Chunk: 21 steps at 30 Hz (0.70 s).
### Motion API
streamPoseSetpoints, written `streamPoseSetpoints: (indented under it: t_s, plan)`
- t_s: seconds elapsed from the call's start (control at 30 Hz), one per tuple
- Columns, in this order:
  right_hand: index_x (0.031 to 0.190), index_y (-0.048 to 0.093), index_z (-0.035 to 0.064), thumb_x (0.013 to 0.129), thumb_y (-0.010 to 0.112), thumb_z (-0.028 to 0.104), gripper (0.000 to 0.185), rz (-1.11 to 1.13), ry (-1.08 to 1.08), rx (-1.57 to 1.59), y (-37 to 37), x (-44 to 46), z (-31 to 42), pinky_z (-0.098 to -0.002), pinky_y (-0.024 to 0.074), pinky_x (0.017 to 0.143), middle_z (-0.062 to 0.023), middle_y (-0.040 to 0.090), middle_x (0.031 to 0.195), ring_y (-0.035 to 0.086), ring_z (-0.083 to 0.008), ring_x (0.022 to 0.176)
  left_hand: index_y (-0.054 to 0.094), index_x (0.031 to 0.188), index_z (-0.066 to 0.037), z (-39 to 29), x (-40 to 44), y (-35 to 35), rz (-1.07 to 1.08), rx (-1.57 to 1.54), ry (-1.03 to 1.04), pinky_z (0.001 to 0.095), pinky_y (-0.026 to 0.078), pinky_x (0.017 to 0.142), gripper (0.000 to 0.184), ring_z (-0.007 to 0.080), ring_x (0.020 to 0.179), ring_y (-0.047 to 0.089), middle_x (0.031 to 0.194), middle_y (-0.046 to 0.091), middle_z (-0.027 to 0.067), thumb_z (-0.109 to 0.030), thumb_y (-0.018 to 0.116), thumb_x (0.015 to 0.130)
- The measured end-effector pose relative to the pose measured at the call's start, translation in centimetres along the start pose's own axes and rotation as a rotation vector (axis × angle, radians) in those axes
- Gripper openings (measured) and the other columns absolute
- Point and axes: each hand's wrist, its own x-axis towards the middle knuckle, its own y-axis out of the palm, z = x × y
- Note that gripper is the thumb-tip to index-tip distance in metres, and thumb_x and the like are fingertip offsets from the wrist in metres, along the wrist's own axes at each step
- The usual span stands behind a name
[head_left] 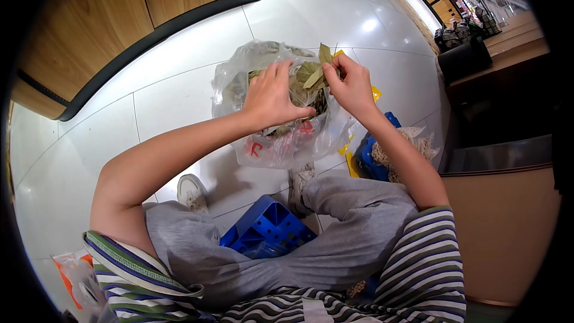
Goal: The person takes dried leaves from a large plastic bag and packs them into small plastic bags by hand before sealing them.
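Note:
A large clear plastic bag (pixel 230 93) with red marks stands open on the floor, dried leaves showing inside it. Over its mouth, my right hand (pixel 353 85) pinches several dried bay leaves (pixel 312 74), greenish and flat, between thumb and fingers. My left hand (pixel 275 97) is at the bag's left side and mouth, thumb and fingers spread apart, with nothing visibly gripped. Part of the bag's contents is hidden behind this hand.
A blue crate (pixel 269 227) is between my legs. At the right, bags of pale beige pieces (pixel 382 154) sit in another blue crate (pixel 366 157). Wooden cabinets (pixel 89 24) border the tiled floor (pixel 173 107) at left; a brown counter (pixel 502 227) stands at right.

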Motion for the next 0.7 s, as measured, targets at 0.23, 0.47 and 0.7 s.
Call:
streamPoseSetpoints:
  t_s: [0.23, 0.47, 0.7]
  plan:
    - [0.079, 0.062, -0.0020, 0.094, 0.063, 0.017, 0.024, 0.007, -0.040, 0.057, -0.1, 0.4, -0.4, -0.0321, 0.0424, 0.045, -0.0130, 0.059, 0.054, 0.059, -0.0186, 0.044, 0.034, 0.142, 0.003, 0.0, 0.0, -0.2, -0.021, 0.001, 0.006, 0.0466, 0.040, 0.106, 0.110, 0.0359, 0.127, 0.049, 0.136, 0.048, 0.0213, -0.054, 0.085, 0.064]
    - [0.079, 0.059, -0.0037, 0.097, 0.061, 0.017, 0.027, 0.027, -0.054, 0.013, -0.3, 0.4, 0.0, -0.0259, 0.0442, 0.044, -0.0045, 0.059, 0.057, 0.059, -0.0096, 0.048, 0.038, 0.140, 0.002, 0.3, 0.0, 0.4, -0.074, -0.002, 0.029, 0.0462, 0.042, 0.103, 0.109, 0.0366, 0.123, 0.052, 0.130, 0.052, 0.0216, -0.056, 0.084, 0.060]
    - [0.077, 0.060, -0.0014, 0.089, 0.070, 0.015, 0.023, 0.026, -0.249, -0.056, 0.2, -0.7, 1.7, -0.0251, 0.0378, 0.046, -0.0035, 0.056, 0.055, 0.046, -0.0073, 0.048, 0.037, 0.142, 0.003, 0.0, 0.0, 0.1, -0.047, -0.015, -0.015, 0.0460, 0.041, 0.105, 0.111, 0.0365, 0.126, 0.051, 0.132, 0.051, 0.0222, -0.057, 0.084, 0.061]
